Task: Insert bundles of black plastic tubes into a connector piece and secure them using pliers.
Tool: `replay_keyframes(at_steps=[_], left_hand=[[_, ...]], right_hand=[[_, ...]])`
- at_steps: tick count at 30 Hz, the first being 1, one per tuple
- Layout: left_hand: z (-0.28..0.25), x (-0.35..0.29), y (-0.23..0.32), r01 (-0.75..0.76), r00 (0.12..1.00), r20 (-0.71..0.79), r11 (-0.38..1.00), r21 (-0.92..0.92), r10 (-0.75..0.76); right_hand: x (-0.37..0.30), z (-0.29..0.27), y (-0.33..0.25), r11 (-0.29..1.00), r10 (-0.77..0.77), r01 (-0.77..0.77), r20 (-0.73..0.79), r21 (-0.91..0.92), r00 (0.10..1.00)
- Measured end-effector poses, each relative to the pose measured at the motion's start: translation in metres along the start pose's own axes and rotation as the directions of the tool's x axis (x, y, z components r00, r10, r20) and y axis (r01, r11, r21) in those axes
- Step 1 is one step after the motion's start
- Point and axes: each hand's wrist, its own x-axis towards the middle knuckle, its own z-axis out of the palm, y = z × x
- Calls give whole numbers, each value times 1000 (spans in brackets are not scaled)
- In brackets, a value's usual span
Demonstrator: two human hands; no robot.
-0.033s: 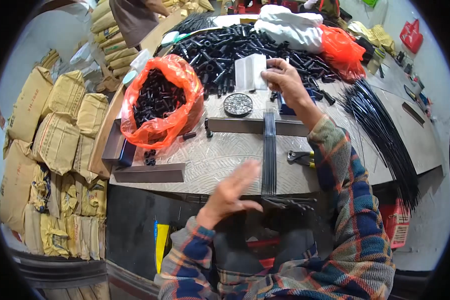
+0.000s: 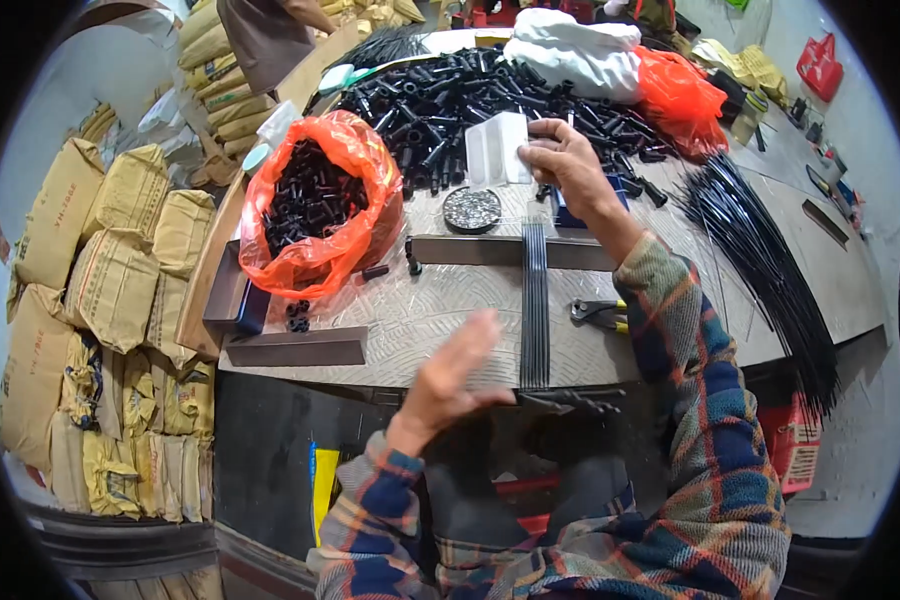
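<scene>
My right hand (image 2: 574, 172) is raised over the table and pinches a white, partly see-through rectangular piece (image 2: 498, 148) by its right edge; it looks like a plastic box or packet. Below this stands a round black dish (image 2: 472, 209) filled with small shiny bits. My left hand (image 2: 448, 380) hovers empty above the table's front edge, fingers stretched and thumb apart, slightly blurred. Just right of it, a row of thin black rods (image 2: 535, 310) lies side by side, its far end at a long brown metal bar (image 2: 470, 251). Pliers with yellow handles (image 2: 598, 312) lie to the right of the rods.
A red plastic bag (image 2: 370, 220) of small black parts stands at left, before a heap of black tubular parts (image 2: 420, 100). Long black rods (image 2: 770, 270) fan over the right edge. Brown metal channels (image 2: 298, 348) lie front left. Stacked sacks (image 2: 120, 290) and another person (image 2: 260, 45) are beyond.
My left hand has shifted slightly left and is still open. My right hand holds the white piece in nearly the same place, with the piece turned a little.
</scene>
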Motion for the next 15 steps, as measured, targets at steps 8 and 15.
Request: replay_keyframes(at_steps=[8, 15], left_hand=[[-7, 93, -26, 213, 744, -271, 600, -771, -611], [20, 143, -43, 242, 795, -106, 473, -847, -597]], right_hand=[[-44, 4, -11, 982, -29, -9, 202, 188, 979], [-40, -10, 5, 973, -227, 229, -88, 12, 970]])
